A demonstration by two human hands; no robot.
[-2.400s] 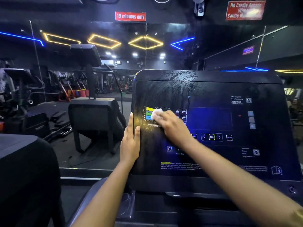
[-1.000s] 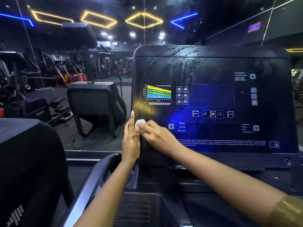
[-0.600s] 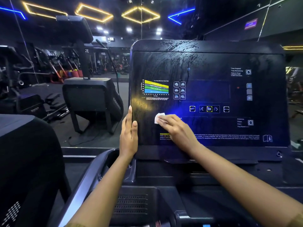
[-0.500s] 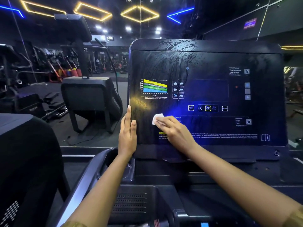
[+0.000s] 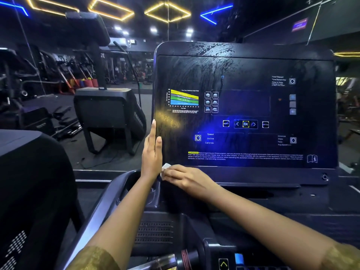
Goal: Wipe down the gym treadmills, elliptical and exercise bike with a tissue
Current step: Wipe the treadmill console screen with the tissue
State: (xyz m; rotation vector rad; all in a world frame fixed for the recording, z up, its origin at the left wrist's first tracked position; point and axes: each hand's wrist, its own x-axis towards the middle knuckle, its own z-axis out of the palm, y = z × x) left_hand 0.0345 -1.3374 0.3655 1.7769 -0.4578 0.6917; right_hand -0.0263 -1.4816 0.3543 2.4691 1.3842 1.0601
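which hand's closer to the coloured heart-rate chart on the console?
Left. The left hand lies flat on the left edge of the console, just below-left of the chart. The right hand presses the tissue at the console's bottom edge, farther down.

The black console (image 5: pixel 243 69) bears a chart (image 5: pixel 184 98) banded yellow, green and blue and a yellow-ringed OK button (image 5: pixel 245 124), the tissue (image 5: pixel 166 166) is white, the sleeves (image 5: pixel 97 258) mustard, and the ceiling lights (image 5: pixel 155 7) yellow and blue.

Right hand (image 5: pixel 188 178) apparently pressing tissue (image 5: pixel 165 166) at console (image 5: pixel 243 53) corner, left hand (image 5: pixel 152 152) flat on edge
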